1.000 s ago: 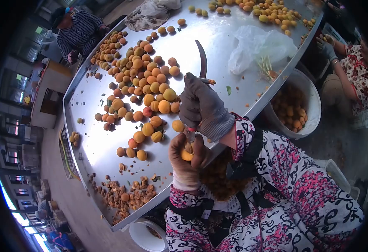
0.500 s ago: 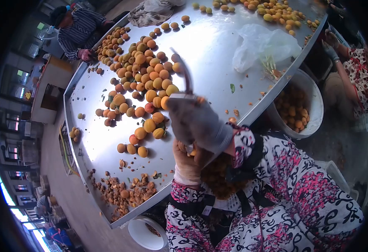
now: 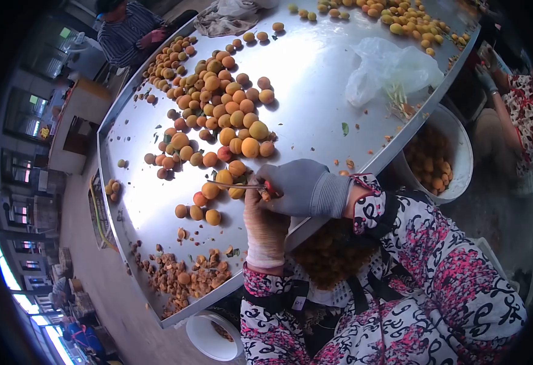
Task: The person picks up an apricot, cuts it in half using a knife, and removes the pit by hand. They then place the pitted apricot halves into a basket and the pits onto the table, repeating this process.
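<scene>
My right hand [image 3: 303, 191], in a grey knit glove, is closed around a knife [image 3: 233, 185] with a thin blade pointing left and a bit of red at its handle. My left hand [image 3: 265, 228], in a pale glove, is beneath and against it, with its fingers bent. What the left fingers hold, if anything, is hidden. Both hands are above the near edge of a metal table [image 3: 315, 109]. Just beyond the blade lie apricots [image 3: 225, 177], part of a larger orange-yellow heap. Below my hands, a white basket [image 3: 333, 296] holds more fruit.
Pitted scraps [image 3: 184, 280] lie in the table's near left corner. A clear plastic bag [image 3: 388, 70] rests on the right side. White buckets [image 3: 461, 173] stand on the floor by the table. One person [image 3: 129, 36] is at the far left, another [image 3: 516, 115] at the right.
The blurred knife has swung down from pointing up to lying nearly level, pointing left. My right hand has turned and lowered against the left. The view has shifted slightly.
</scene>
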A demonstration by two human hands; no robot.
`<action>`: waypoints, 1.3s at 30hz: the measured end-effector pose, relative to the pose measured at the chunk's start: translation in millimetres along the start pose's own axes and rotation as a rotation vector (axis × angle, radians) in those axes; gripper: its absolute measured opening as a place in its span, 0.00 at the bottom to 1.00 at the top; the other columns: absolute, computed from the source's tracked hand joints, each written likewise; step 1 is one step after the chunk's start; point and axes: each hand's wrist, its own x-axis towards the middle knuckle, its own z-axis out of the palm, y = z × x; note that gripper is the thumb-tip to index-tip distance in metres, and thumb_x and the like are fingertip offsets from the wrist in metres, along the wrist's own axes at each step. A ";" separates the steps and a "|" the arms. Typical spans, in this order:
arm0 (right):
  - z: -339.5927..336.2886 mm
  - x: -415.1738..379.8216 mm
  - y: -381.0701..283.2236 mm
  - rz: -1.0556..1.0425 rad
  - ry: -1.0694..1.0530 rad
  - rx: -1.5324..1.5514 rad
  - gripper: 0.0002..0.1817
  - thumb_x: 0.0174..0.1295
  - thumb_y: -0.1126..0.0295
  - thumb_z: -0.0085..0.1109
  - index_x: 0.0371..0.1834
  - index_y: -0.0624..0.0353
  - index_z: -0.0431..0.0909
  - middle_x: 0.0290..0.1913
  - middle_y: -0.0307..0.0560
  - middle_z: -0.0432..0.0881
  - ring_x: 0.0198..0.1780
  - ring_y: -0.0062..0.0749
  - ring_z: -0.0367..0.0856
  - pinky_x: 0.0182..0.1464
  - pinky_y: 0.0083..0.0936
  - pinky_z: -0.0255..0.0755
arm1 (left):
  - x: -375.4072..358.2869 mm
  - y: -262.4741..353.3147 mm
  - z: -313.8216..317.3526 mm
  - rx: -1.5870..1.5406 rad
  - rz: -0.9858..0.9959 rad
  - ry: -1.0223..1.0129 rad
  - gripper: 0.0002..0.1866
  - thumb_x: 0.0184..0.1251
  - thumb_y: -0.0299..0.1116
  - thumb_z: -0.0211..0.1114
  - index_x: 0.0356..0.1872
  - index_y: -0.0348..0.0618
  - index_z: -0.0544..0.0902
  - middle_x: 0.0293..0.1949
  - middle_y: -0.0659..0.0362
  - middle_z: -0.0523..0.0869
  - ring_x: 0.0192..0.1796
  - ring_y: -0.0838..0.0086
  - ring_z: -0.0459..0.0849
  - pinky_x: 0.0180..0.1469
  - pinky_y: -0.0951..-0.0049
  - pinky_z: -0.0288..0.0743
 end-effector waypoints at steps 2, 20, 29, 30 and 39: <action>-5.8 -0.9 2.0 0.037 -0.060 -0.018 0.21 0.54 0.53 0.55 0.45 0.55 0.71 0.33 0.53 0.80 0.37 0.48 0.80 0.42 0.37 0.73 | -6.9 0.3 9.9 0.145 0.047 0.021 0.17 0.71 0.39 0.44 0.53 0.40 0.68 0.49 0.58 0.75 0.53 0.74 0.73 0.51 0.68 0.74; -17.6 -11.8 18.4 0.143 -0.090 -0.100 0.19 0.53 0.55 0.56 0.45 0.52 0.71 0.36 0.50 0.81 0.41 0.45 0.80 0.44 0.34 0.73 | -34.8 9.3 32.4 0.551 0.003 -0.082 0.26 0.67 0.48 0.49 0.57 0.37 0.66 0.48 0.53 0.76 0.35 0.66 0.82 0.39 0.68 0.76; -24.6 -9.8 32.5 0.308 0.155 0.112 0.17 0.55 0.56 0.58 0.41 0.55 0.71 0.32 0.51 0.80 0.37 0.46 0.80 0.41 0.34 0.72 | -63.0 17.0 55.7 0.983 -0.326 -0.376 0.24 0.65 0.36 0.51 0.60 0.37 0.64 0.44 0.57 0.78 0.43 0.79 0.76 0.45 0.80 0.69; -24.9 -9.5 31.5 0.303 0.171 0.131 0.17 0.55 0.55 0.57 0.41 0.55 0.71 0.31 0.52 0.80 0.37 0.47 0.80 0.40 0.34 0.72 | -65.6 17.2 58.9 0.985 -0.323 -0.373 0.24 0.65 0.36 0.51 0.60 0.37 0.64 0.44 0.57 0.78 0.43 0.79 0.76 0.45 0.80 0.69; -15.8 -9.3 33.8 0.229 0.157 0.187 0.19 0.60 0.52 0.50 0.43 0.56 0.73 0.32 0.55 0.80 0.39 0.50 0.79 0.43 0.37 0.72 | -7.4 47.6 -12.5 1.266 0.499 0.119 0.21 0.62 0.28 0.54 0.58 0.39 0.69 0.51 0.51 0.77 0.51 0.69 0.76 0.53 0.73 0.69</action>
